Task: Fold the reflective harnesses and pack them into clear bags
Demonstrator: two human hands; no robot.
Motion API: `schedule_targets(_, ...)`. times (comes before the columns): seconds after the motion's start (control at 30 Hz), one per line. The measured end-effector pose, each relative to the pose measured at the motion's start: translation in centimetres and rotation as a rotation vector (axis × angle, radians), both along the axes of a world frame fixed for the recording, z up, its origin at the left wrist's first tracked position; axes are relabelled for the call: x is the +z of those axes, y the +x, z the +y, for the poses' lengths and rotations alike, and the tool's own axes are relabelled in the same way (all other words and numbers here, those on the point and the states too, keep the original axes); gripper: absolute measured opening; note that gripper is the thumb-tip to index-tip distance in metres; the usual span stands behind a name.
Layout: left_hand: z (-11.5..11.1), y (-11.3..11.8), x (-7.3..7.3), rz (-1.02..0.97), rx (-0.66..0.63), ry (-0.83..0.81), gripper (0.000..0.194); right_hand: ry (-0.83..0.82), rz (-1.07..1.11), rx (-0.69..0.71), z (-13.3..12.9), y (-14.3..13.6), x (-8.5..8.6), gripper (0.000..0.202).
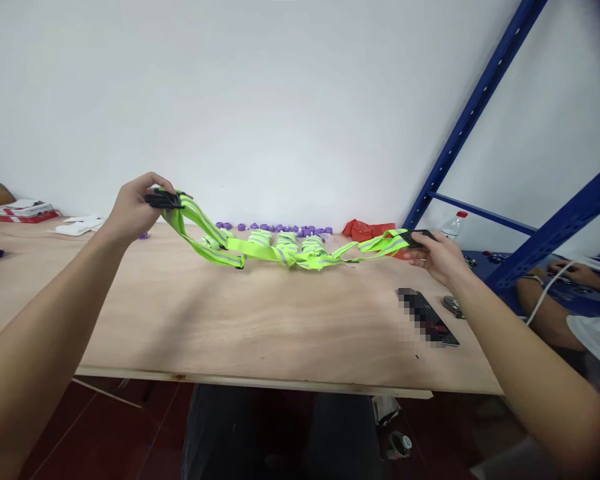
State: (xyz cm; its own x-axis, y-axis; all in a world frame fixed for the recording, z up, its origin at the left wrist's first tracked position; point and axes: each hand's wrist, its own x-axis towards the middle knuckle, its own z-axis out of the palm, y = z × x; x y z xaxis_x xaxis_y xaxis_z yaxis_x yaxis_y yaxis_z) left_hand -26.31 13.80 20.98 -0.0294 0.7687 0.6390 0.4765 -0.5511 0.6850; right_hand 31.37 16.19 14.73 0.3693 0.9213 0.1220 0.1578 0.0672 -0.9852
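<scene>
Between my two hands hangs a neon-yellow reflective strap harness (254, 250) with grey stripes, sagging in the middle above the table. My left hand (139, 203) is closed on a black buckle part (164, 199) at its left end. At the other end, my right hand (441, 255) grips a second black piece (417, 238), raised over the table's right side. Behind the straps, several folded bundles of the same striped webbing (286, 240) lie in a row, partly hidden.
Several purple rolls (310, 231) line the wall beside a red plastic bag (364, 230). A phone (429, 319) lies on the wooden table (260, 327) at right. A blue metal rack (463, 127) and another person's hand (575, 272) are farther right. White papers (80, 225) lie left.
</scene>
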Motion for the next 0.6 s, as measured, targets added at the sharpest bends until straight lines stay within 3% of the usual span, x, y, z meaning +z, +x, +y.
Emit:
schedule_targets(0.07,-1.9,0.6,-1.7,0.018,-0.081,-0.052,0.018,-0.048,0.028,0.045,-1.7,0.0,-1.5,0.013)
schedule_targets(0.13,-4.2,0.9,-4.6,0.077,-0.102,-0.130,0.018,-0.074,0.032,0.102,-3.8,0.2,-4.0,0.027)
schedule_targets(0.27,-8.4,1.4,-11.1,0.138,-0.114,-0.332,0.016,-0.219,0.019,0.129,-7.8,0.4,-9.7,0.039)
schedule_targets(0.37,-10.7,1.9,-14.6,0.213,-0.052,-0.379,0.013,-0.305,-0.105,0.146,-10.5,0.9,-12.9,0.039)
schedule_targets(0.47,-12.1,1.4,-16.5,0.311,0.021,-0.382,0.013,-0.331,-0.482,0.166,-12.5,2.1,-14.4,0.038)
schedule_targets(0.6,-13.0,-1.6,-16.9,0.369,-0.038,-0.488,0.031,-0.206,-1.011,-0.081,-14.2,2.4,-14.2,0.039)
